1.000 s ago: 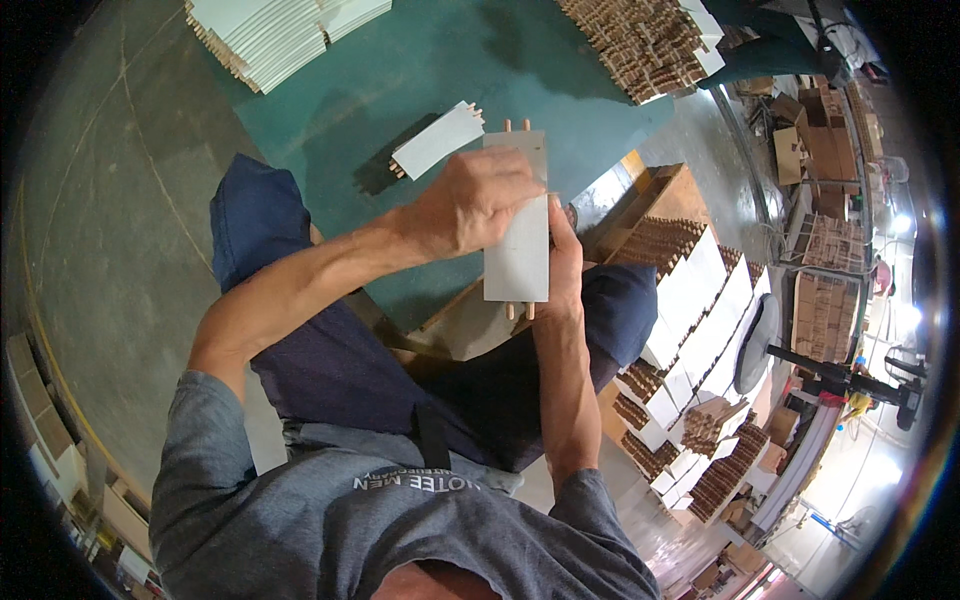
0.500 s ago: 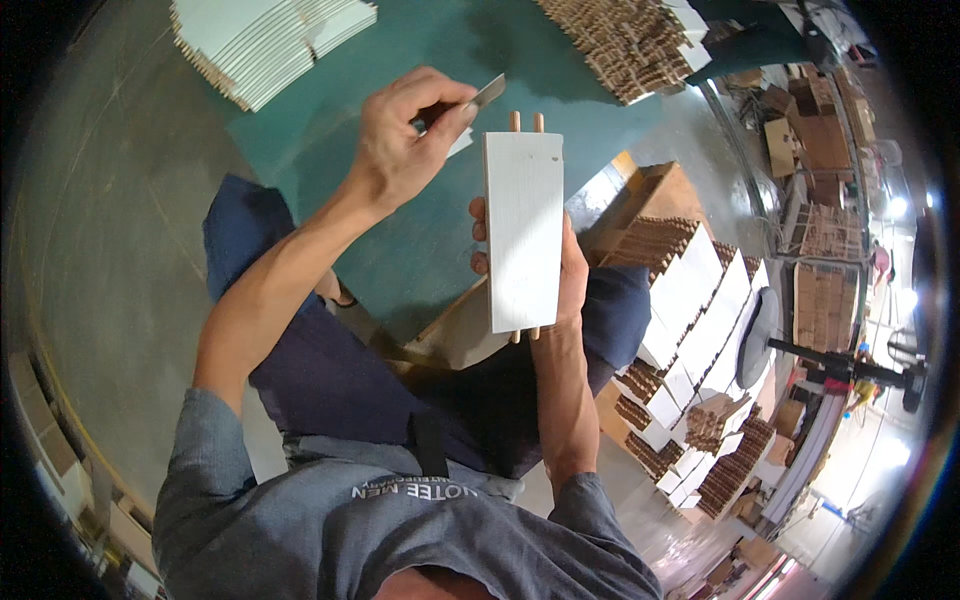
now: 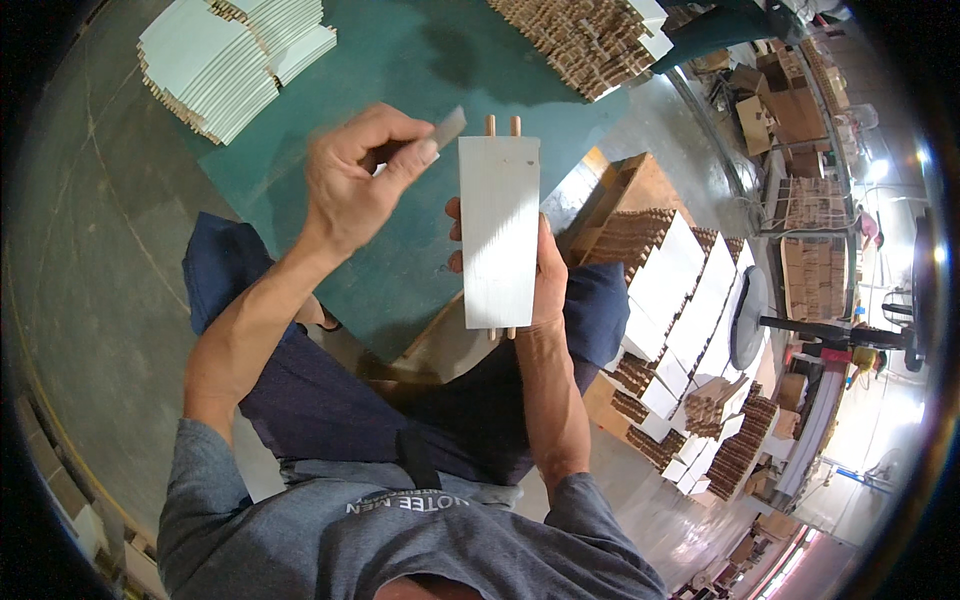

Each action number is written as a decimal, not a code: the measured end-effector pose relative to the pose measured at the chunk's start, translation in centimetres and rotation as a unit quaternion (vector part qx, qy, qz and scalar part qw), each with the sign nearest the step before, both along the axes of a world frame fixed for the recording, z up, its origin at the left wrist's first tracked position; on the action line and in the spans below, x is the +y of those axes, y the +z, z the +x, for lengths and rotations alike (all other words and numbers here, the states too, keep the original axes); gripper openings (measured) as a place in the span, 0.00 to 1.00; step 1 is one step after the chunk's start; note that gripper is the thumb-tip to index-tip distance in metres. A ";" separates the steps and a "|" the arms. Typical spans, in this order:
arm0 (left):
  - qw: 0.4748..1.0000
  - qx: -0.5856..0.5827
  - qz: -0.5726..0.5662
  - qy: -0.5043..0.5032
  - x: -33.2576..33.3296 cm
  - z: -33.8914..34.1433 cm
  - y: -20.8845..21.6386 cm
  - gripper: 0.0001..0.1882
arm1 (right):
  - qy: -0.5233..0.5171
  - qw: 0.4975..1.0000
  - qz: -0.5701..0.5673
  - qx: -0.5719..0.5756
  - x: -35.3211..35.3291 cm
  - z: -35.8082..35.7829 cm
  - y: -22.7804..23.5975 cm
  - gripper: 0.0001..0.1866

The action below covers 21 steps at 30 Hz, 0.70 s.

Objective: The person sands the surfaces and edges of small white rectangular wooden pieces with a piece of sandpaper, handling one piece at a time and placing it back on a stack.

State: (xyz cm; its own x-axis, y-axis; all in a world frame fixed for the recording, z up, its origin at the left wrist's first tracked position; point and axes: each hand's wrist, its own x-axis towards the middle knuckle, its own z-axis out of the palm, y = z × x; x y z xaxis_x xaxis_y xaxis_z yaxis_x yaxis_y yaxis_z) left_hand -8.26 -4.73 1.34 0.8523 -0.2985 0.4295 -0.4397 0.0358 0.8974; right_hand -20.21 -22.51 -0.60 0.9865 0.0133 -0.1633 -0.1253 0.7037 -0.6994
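My right hand is closed around a white wooden board, gripping it from beneath and along its right edge. Pairs of wooden dowels stick out of the board at the far end and at the near end. A small dark mark shows near its far right corner. To the left, my left hand pinches a thin, flat, grey blade-like piece between thumb and fingers. That piece is slightly blurred and points toward the board's far left corner, apart from it.
A green work surface lies below my hands. White boards are stacked at its far left, doweled pieces at the far right. More white boards stand piled on my right, near a round dark disc on an arm.
The whole view has shifted, so board and hands sit farther left. My left hand with the flat piece has drawn nearer to me, from beyond the board's far end to about level with it.
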 end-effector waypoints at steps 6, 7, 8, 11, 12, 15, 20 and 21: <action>0.989 -0.126 0.072 0.015 -1.0 -0.5 -0.2 0.05 | 0.034 0.999 -0.034 0.012 0.4 0.0 -1.2 0.32; 0.986 -0.146 0.075 0.015 -1.0 -0.3 -0.4 0.05 | 0.046 0.998 -0.039 0.008 0.3 -0.1 -1.5 0.33; 0.983 -0.166 0.078 0.015 -1.1 -0.1 -0.6 0.05 | 0.039 0.998 -0.032 0.028 0.4 -0.2 -1.6 0.32; 0.972 -0.217 0.088 0.009 -1.3 -0.3 -1.3 0.05 | 0.050 0.997 -0.030 0.045 0.2 -0.3 -2.9 0.31; 0.975 -0.202 0.092 0.016 -1.4 -0.1 -1.5 0.05 | 0.039 0.996 -0.043 0.061 0.4 -0.2 -2.6 0.30; 0.981 -0.172 0.091 0.008 -1.4 0.2 -1.7 0.06 | 0.013 0.994 -0.060 0.089 0.9 0.1 -1.9 0.29; 0.977 -0.183 0.111 0.011 -1.9 -0.6 -2.3 0.05 | 0.006 0.993 -0.050 0.110 1.1 0.1 -1.8 0.26; 0.976 -0.181 0.122 0.015 -1.9 0.1 -2.1 0.05 | -0.014 0.993 -0.046 0.109 1.3 0.1 -1.7 0.26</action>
State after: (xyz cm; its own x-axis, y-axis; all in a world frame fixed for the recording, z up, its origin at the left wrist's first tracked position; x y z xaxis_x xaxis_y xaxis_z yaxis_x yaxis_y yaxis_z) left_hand -8.14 -6.58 -0.80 0.6673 -0.4069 0.6239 -0.7276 -0.1770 0.6628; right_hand -20.09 -21.21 -2.27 0.9270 -0.0395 -0.3731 -0.2622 0.6431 -0.7195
